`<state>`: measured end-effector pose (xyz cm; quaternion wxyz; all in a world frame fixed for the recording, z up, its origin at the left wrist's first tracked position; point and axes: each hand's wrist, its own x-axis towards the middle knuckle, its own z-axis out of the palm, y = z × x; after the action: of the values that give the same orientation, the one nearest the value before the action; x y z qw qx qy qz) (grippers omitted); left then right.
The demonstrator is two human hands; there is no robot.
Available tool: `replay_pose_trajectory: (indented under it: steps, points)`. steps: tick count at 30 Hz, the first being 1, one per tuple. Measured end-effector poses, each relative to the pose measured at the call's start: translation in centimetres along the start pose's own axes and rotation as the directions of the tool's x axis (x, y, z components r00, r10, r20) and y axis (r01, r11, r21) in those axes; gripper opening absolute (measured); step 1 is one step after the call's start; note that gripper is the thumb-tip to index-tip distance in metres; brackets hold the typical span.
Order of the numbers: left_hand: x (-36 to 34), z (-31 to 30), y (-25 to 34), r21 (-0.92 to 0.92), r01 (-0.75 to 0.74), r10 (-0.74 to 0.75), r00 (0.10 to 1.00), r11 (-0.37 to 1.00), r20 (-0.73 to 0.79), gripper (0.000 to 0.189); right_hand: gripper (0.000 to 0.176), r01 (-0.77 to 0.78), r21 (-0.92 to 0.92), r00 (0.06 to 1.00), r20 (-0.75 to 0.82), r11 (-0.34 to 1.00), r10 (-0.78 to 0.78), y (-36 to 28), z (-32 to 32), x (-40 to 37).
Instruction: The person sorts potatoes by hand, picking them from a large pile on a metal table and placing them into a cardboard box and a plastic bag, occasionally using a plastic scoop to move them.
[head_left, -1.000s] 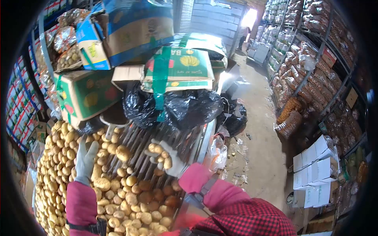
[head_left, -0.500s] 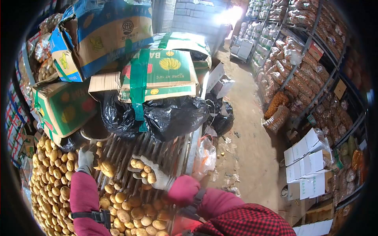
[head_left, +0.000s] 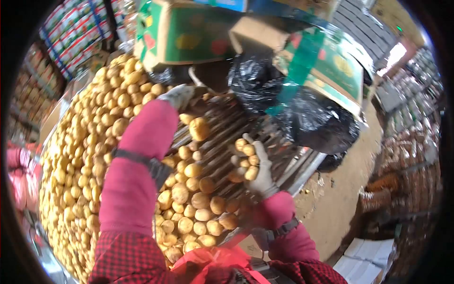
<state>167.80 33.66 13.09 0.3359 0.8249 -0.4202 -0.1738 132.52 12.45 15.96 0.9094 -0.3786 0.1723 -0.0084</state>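
Both my hands wear pale gloves. My left hand [head_left: 179,96] reaches to the far edge of the potato pile [head_left: 90,156], beside a dark round opening under the boxes; its fingertips are blurred and what they hold is hidden. Several small potatoes [head_left: 249,150] lie in my right hand [head_left: 263,165], its fingers curled round them, above the slatted metal surface [head_left: 227,118]. Between my hands a larger potato [head_left: 199,129] rests on the slats. More loose potatoes [head_left: 191,199] spread over the slats nearer my body.
Green banana boxes [head_left: 198,35] and black plastic bags [head_left: 317,118] stand at the far side. To the right run a dirt floor [head_left: 345,189] and shelves of sacks [head_left: 411,165]. White boxes [head_left: 364,258] sit lower right. Pink sleeves of another person [head_left: 20,175] show far left.
The view has swung left, so the pile and boxes sit further right. My left hand has stretched forward along the pile's edge. My right hand still holds its potatoes.
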Motion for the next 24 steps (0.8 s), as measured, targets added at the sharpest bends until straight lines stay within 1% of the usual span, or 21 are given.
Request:
replay_pose_trajectory:
  steps: [1, 2, 3, 6, 7, 8, 10, 12, 13, 14, 15, 16, 18, 19, 20, 21, 22, 24]
  points:
    - [-0.5, -0.2, 3.3, -0.398, 0.255, -0.273, 0.962, 0.881, 0.012, 0.022, 0.050, -0.029, 0.001, 0.999, -0.029, 1.000, 0.030, -0.5, 1.1, -0.4]
    - [-0.8, -0.2, 5.5, -0.552, 0.334, -0.377, 0.926, 0.764, 0.038, 0.022, 0.050, -0.046, 0.002, 0.997, -0.067, 0.999, 0.046, -1.1, 1.9, -0.8]
    - [-0.9, -0.1, 6.8, -0.595, 0.355, -0.411, 0.911, 0.721, 0.045, 0.022, 0.049, -0.017, -0.006, 0.998, -0.068, 1.000, 0.017, -1.0, 1.8, -1.1]
    - [-1.1, 0.6, 8.7, -0.673, 0.391, -0.479, 0.876, 0.628, 0.062, 0.022, 0.049, 0.008, -0.005, 0.999, -0.046, 1.000, -0.008, -0.9, 1.5, -0.9]
    - [-1.2, 1.1, 9.4, -0.682, 0.399, -0.500, 0.864, 0.614, 0.055, 0.022, 0.049, -0.001, 0.025, 1.000, -0.031, 1.000, 0.002, -1.1, 1.5, -1.1]
    - [-0.6, 1.8, 8.9, -0.768, 0.411, -0.564, 0.822, 0.490, 0.080, 0.023, 0.049, 0.008, 0.035, 1.000, -0.022, 0.999, -0.007, -1.2, 1.3, -1.1]
    - [-0.2, 2.7, 8.6, -0.653, 0.486, -0.601, 0.797, 0.581, 0.057, 0.023, 0.049, 0.000, 0.042, 0.999, 0.033, 0.999, -0.002, -1.3, 0.5, -0.8]
    - [-0.8, 3.6, 9.6, -0.565, 0.481, -0.580, 0.814, 0.670, 0.005, 0.025, 0.048, -0.015, 0.106, 0.999, 0.041, 0.994, 0.011, -1.1, 0.2, -0.4]
    - [-3.6, 3.6, 15.9, -0.634, 0.512, -0.687, 0.726, 0.580, -0.042, 0.026, 0.045, -0.023, 0.131, 0.999, 0.035, 0.991, 0.019, -1.2, 0.3, -0.5]
    - [-5.2, 4.4, 14.3, -0.399, 0.464, -0.537, 0.839, 0.791, -0.090, 0.027, 0.043, -0.038, 0.158, 0.999, 0.024, 0.987, 0.035, -1.3, 0.5, -0.5]
    - [-8.0, 3.9, 16.0, -0.461, 0.549, -0.626, 0.779, 0.698, -0.020, 0.028, 0.040, -0.033, 0.171, 0.999, 0.046, 0.985, 0.026, -1.2, 0.4, -0.5]
    - [-10.9, 2.8, 18.5, -0.512, 0.619, -0.699, 0.714, 0.596, 0.050, 0.031, 0.039, -0.079, 0.239, 0.993, 0.108, 0.968, 0.055, -1.3, 0.4, -0.6]
    - [-16.3, 1.9, 18.9, -0.678, 0.433, -0.596, 0.803, 0.594, -0.010, 0.034, 0.039, -0.088, 0.253, 0.992, 0.111, 0.964, 0.062, -1.4, 0.3, -0.6]
    - [-18.3, 0.8, 20.1, -0.715, 0.438, -0.615, 0.789, 0.545, 0.015, 0.035, 0.039, -0.073, 0.247, 0.994, 0.098, 0.966, 0.050, -1.4, 0.2, -0.6]
    - [-20.2, -0.1, 21.4, -0.751, 0.440, -0.630, 0.776, 0.493, 0.041, 0.037, 0.040, -0.073, 0.268, 0.990, 0.133, 0.961, 0.038, -1.3, -0.2, -0.5]
    - [-21.9, -0.2, 21.8, -0.590, 0.505, -0.632, 0.775, 0.630, -0.010, 0.037, 0.040, -0.060, 0.275, 0.989, 0.148, 0.960, 0.020, -1.2, -0.4, -0.5]
    - [-23.8, 0.3, 21.4, -0.586, 0.503, -0.629, 0.777, 0.636, -0.016, 0.040, 0.041, -0.046, 0.278, 0.986, 0.165, 0.959, -0.001, -1.2, -0.7, -0.4]
    - [-26.7, 0.6, 24.4, -0.503, 0.584, -0.675, 0.738, 0.638, 0.002, 0.041, 0.040, -0.038, 0.328, 0.986, 0.166, 0.944, -0.017, -1.1, -0.9, -0.3]
